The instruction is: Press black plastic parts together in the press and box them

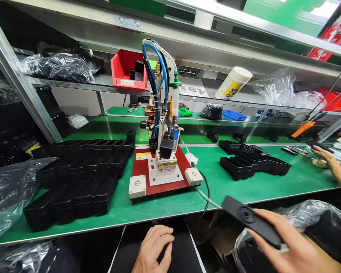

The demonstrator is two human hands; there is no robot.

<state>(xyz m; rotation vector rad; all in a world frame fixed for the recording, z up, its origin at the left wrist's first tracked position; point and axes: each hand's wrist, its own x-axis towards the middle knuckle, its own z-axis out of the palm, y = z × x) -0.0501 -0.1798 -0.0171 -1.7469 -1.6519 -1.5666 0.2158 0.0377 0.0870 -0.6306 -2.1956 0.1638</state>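
My right hand [294, 246] is shut on a flat black plastic cover [248, 218] with a round recess, held just off the bench's front edge at the lower right. My left hand [156, 248] hangs below the bench edge at the bottom centre, its fingers curled loosely with nothing seen in them. Ahead of both hands stands a small dispensing press [163, 151] on a red base with blue hoses, a black part sitting on its fixture.
Rows of black housings [79, 178] fill the green bench [244, 185] at the left, and more black parts [252, 161] lie at the right. Another person's hand [326, 157] works at the far right. Plastic bags [8, 189] of parts sit at both lower corners.
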